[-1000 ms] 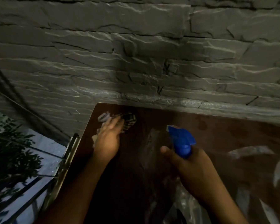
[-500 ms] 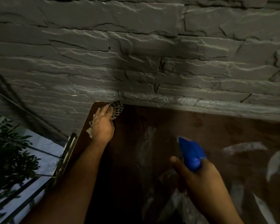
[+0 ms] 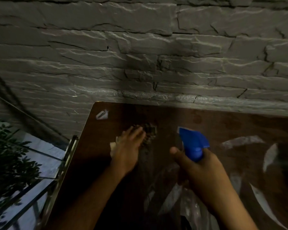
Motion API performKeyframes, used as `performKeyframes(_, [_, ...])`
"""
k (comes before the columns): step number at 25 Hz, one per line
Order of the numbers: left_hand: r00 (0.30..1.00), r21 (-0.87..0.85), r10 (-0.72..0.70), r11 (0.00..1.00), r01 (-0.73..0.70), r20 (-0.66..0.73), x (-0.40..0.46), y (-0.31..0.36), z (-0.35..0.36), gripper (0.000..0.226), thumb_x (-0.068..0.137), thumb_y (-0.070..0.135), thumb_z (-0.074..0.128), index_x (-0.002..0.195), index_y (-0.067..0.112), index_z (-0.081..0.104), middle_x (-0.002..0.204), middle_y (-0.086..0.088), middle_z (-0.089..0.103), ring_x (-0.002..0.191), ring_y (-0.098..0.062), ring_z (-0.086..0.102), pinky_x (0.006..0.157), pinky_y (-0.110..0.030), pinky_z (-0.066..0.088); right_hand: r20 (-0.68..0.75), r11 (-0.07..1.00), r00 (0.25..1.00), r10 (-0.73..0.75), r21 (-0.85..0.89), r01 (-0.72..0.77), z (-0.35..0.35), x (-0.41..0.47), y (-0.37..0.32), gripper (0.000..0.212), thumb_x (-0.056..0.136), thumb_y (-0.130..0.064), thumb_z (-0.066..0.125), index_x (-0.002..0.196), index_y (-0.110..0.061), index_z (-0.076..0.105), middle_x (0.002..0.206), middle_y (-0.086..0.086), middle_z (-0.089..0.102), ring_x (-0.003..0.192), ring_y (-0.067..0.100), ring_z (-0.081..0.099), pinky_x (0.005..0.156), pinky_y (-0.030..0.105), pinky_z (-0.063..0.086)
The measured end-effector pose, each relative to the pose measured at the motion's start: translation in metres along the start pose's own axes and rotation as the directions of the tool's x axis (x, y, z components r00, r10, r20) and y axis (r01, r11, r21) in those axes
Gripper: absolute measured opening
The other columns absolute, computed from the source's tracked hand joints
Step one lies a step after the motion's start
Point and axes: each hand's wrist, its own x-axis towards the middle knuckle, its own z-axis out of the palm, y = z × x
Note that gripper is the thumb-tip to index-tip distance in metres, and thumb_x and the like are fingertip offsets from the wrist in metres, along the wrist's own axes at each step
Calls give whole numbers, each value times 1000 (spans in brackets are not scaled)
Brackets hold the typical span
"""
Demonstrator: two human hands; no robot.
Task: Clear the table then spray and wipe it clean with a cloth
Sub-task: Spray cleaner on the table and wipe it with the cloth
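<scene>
Dark and glossy under dim light, the brown table (image 3: 239, 127) stands with its far edge against a grey stone wall (image 3: 140, 63). Nearest the camera, the right hand (image 3: 201, 171) is wrapped around a blue spray bottle (image 3: 194, 143), nozzle aimed toward the far edge, apparently ready to wet the next patch. Beyond it, the left hand (image 3: 128, 146) presses flat-fingered on a checked cloth (image 3: 148, 131) toward the far left corner, evidently mid-wipe. A small white scrap (image 3: 102, 115) lies in that corner.
</scene>
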Motion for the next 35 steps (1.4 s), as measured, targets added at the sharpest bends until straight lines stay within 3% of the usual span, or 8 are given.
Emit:
performKeyframes(3, [969,-13,240,971,-239,53,-40,-4,-5,52,90,16,32,139,33,44,152,12,33,141,-15,28,109,-39,21,7,1000,1000,-6,-31,6,-16,-3,-8,44,73,-60,65,83,-17,62,71,8,71,64,23,66,63,35,52])
performKeyframes(6, [994,-99,-106,989,105,0,10,-55,-19,54,94,4,41,142,28,39,155,9,25,145,-16,16,118,-44,17,34,996,998,57,-71,-54,-21,-7,-3,42,73,-59,67,82,-18,62,68,5,71,57,15,63,56,28,46])
performKeyframes(9, [920,-123,-386,919,376,-69,92,-37,-20,54,93,3,43,144,21,39,155,0,28,145,-26,19,117,-47,19,31,997,999,33,-69,-31,-10,-4,5,41,72,-58,70,80,-18,63,66,4,71,59,16,66,58,29,50])
performKeyframes(14, [993,23,118,993,-118,-10,-12,13,10,53,90,10,34,139,26,45,151,6,36,141,-23,30,108,-48,36,109,989,984,142,23,-145,-10,-7,6,43,71,-57,73,94,-22,63,77,1,71,65,13,66,55,24,44])
performKeyframes(19, [940,-86,-333,941,327,-74,82,-34,-12,54,93,5,43,143,25,39,155,5,29,144,-23,20,115,-51,23,60,998,996,62,-23,-60,-11,1,11,45,63,-66,67,81,-24,62,70,2,71,66,17,68,69,36,57])
performKeyframes(25, [993,-42,102,994,-99,57,6,-1,-3,52,96,8,40,143,31,39,156,13,24,146,-17,15,113,-46,17,103,996,991,87,20,-90,-11,-4,5,35,73,-56,71,86,-25,61,69,-2,68,58,8,64,54,23,46])
performKeyframes(30, [954,-71,-298,953,294,-46,92,-43,-16,54,92,3,44,143,20,40,155,-1,30,144,-28,21,117,-46,18,75,999,996,46,-15,-45,-9,1,10,37,71,-59,69,77,-23,61,65,3,70,57,14,66,60,34,55])
performKeyframes(35, [979,-39,157,987,-153,130,1,18,1,53,95,12,31,144,31,36,156,11,22,146,-18,13,111,-58,24,115,996,990,79,37,-84,-4,1,10,36,71,-56,71,83,-24,61,67,3,70,62,18,67,62,35,55])
